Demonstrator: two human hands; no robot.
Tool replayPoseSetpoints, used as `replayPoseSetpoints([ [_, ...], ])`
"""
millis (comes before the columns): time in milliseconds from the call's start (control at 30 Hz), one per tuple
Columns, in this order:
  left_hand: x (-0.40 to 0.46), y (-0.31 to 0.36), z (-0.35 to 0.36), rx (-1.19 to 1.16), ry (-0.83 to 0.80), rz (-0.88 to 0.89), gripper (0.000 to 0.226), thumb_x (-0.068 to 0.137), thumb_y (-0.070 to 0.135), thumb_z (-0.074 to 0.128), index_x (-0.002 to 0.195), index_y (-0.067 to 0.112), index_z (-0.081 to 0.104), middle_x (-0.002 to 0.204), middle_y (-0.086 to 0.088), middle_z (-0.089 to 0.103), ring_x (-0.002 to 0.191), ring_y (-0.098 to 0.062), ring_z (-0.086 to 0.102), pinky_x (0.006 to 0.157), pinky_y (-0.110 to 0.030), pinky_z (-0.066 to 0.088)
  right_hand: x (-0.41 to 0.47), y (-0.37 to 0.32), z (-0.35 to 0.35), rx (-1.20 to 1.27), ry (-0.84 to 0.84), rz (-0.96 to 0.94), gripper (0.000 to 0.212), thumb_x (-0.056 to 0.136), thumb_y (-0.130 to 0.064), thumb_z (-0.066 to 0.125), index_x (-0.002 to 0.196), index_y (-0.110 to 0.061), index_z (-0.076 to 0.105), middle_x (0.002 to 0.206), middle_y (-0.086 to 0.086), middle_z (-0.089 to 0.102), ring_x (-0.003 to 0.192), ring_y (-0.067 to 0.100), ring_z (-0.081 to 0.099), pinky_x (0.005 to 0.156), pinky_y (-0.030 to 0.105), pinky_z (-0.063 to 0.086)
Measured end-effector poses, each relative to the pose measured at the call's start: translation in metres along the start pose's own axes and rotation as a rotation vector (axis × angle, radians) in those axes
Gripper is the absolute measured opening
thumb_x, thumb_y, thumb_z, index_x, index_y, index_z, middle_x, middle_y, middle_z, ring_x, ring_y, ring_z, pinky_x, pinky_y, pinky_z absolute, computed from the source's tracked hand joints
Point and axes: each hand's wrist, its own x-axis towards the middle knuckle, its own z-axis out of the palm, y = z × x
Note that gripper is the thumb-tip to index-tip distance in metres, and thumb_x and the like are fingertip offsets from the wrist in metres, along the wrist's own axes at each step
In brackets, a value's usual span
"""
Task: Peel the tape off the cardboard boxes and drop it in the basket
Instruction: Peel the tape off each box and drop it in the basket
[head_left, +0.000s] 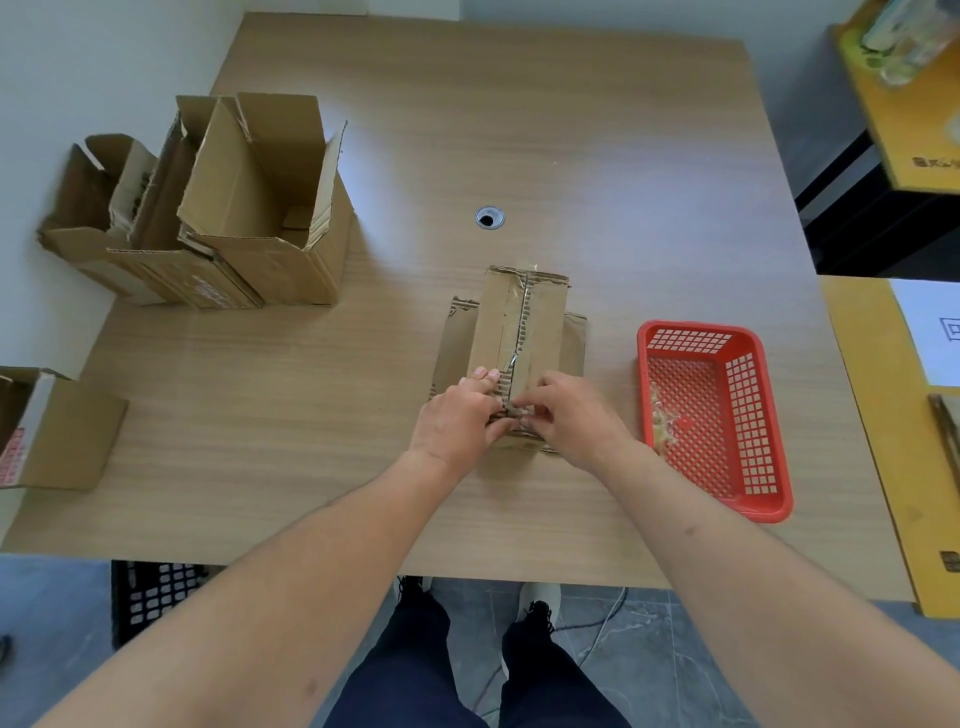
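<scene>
Nearest the camera, two bare forearms reach out over the near edge of the wooden table (571, 130) and meet at a small cardboard box (519, 332) standing in the middle of it. The left hand (460, 415) grips the box's near left edge, fingers laid over the top and thumb curled against the front, holding it steady. The right hand (569, 415) has its thumb and forefinger pressed together, pinching the near end of the clear tape (521, 322) that runs along the centre seam of the box from near to far. How much of the strip is already free is hard to tell. Just right of the hands sits the red plastic basket (769, 415), with a crumpled wad of peeled tape (661, 415) lying against its left wall. Open cartons (208, 208) crowd the far left corner, and another box (57, 431) sits at the left edge. The likely trouble from here is tearing: the seam's cardboard is ragged, so a fast or steep pull could snap the tape short or strip away the paper face. If the left hand slackens, the light box could lift with the pull. The sticky strip may also cling to the fingers rather than drop cleanly into the basket.
</scene>
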Motion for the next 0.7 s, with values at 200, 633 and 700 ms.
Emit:
replayPoseSetpoints([
  [200,-0.001,-0.006,0.005,-0.036,0.035,0.02,0.045,0.097,0.053,0.061,0.124,0.019,0.073,0.162,0.009,0.037,0.15,-0.011,0.031,0.11,-0.039,0.043,0.002,0.003,-0.004,0.173,0.185,0.064,0.009,0.083,-0.012,0.08,0.089,-0.018,0.082,0.08,-0.004,0.067,0.073,0.01,0.058,0.072,0.026,0.048],
  [633,-0.008,0.006,0.01,0.03,0.156,0.102,0.047,0.096,0.04,0.064,0.141,0.031,0.058,0.153,-0.006,0.044,0.143,-0.022,0.04,0.102,-0.04,0.051,0.003,0.004,-0.019,0.485,0.343,0.27,0.009,0.08,-0.022,0.086,0.076,-0.022,0.078,0.067,-0.01,0.072,0.06,-0.002,0.062,0.062,0.016,0.05],
  [700,-0.008,0.007,0.011,0.096,0.145,0.12,0.05,0.095,0.047,0.063,0.142,0.03,0.058,0.154,-0.01,0.042,0.145,-0.027,0.037,0.108,-0.039,0.045,0.004,0.005,-0.017,0.447,0.334,0.274,0.013,0.08,-0.013,0.085,0.081,-0.022,0.075,0.072,-0.008,0.073,0.067,0.005,0.066,0.069,0.025,0.057],
])
